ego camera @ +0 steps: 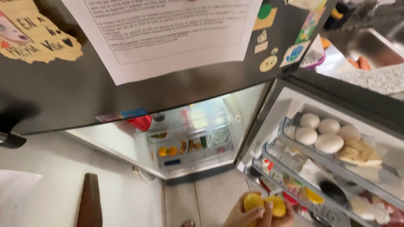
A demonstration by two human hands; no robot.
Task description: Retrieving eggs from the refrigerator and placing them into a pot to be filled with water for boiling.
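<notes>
From my feed, the biggest thing in view is the dark upper door of the refrigerator [105, 96], shut, filling the top half of the picture. A large white printed sheet [168, 33] is stuck to it, with a torn tan paper note [33, 33] at the upper left and a scatter of small magnets [269, 54] toward its right edge.

Below it, the lower compartment [193, 134] stands open and lit. I see clear drawers inside with orange and yellow fruit and some green produce, and a red container [142, 122] just under the upper door's edge.

To the right, the open lower door [303, 105] swings toward me. Its top shelf [290, 138] holds five white eggs [322, 132] beside a pale wrapped food item. The shelves beneath carry small bottles, a dark round item and bright yellow and red packages; I cannot make these out further.

At the bottom edge, my two hands meet just in front of the lowest door shelf. The left hand [240, 216] is curled around a yellow round fruit [253, 201], and the right hand [280, 218] grips a second yellow fruit [277, 206] touching the first. Both sets of fingers are closed narrowly on the fruit.

A brown wooden piece [89, 201] stands at the lower left on the pale floor [210, 197].
</notes>
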